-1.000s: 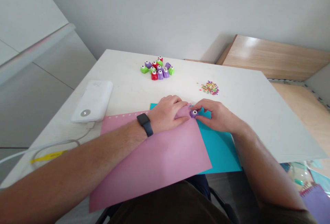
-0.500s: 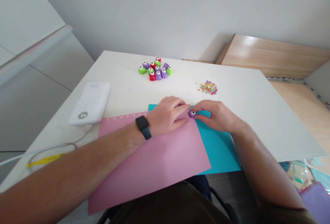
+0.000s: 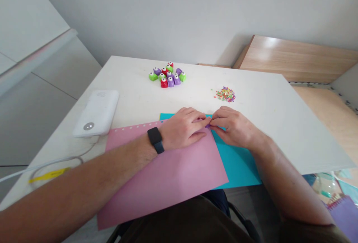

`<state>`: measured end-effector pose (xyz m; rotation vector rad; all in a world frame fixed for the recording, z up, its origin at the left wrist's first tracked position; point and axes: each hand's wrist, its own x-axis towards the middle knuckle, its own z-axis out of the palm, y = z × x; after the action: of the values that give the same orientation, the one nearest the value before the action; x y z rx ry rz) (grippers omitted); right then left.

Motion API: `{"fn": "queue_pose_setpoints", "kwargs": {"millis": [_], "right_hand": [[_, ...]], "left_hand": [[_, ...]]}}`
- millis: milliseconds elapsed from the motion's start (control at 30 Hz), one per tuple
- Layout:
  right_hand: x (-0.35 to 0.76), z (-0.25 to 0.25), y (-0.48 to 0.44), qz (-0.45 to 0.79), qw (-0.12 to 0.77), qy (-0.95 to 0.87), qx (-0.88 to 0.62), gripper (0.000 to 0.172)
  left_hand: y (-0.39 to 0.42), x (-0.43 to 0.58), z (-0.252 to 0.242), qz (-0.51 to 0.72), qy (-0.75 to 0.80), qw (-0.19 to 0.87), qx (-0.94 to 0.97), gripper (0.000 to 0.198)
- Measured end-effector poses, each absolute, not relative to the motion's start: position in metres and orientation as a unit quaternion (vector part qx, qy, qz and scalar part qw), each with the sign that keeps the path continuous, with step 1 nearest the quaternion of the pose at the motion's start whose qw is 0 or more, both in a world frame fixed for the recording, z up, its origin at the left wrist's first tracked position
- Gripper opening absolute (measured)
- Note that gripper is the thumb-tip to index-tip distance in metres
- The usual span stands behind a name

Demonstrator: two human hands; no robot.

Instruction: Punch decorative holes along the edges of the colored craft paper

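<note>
My right hand (image 3: 233,125) pinches a small purple craft paper punch (image 3: 207,126) at the top right corner of a pink sheet (image 3: 173,176). Fingers cover most of the punch. My left hand (image 3: 186,129), with a black watch on the wrist, lies on the pink sheet with fingers stretched out; its index fingertip rests on the punch against the right fingertips. A row of small punched holes (image 3: 131,127) runs along the sheet's top edge, left of my hand. Under the pink sheet is a turquoise sheet (image 3: 237,164).
Several red, green and purple punches (image 3: 170,82) stand together at the back of the white table (image 3: 268,109). A pile of colourful paper bits (image 3: 226,94) lies right of them. On the left are a white power bank (image 3: 99,110) with a cable and a yellow strip (image 3: 49,175).
My left index finger has moved onto the punch, covering its eye-like button. The right fingers have closed in beside it, so less of the punch shows. The view has shifted slightly.
</note>
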<state>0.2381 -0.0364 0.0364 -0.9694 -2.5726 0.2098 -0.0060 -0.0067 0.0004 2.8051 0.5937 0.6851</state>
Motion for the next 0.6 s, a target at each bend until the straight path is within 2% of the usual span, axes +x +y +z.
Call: {"fn": "queue_pose_setpoints", "kwargs": {"millis": [167, 600], "right_hand": [[0.233, 0.041, -0.04, 0.047, 0.151, -0.924, -0.35, 0.024], [0.225, 0.041, -0.042, -0.032, 0.123, -0.935, -0.331, 0.026]], "left_hand": [[-0.01, -0.003, 0.004, 0.22, 0.207, 0.074, 0.95, 0.036], [-0.017, 0.001, 0.015, 0.178, 0.22, 0.044, 0.958, 0.034]]}}
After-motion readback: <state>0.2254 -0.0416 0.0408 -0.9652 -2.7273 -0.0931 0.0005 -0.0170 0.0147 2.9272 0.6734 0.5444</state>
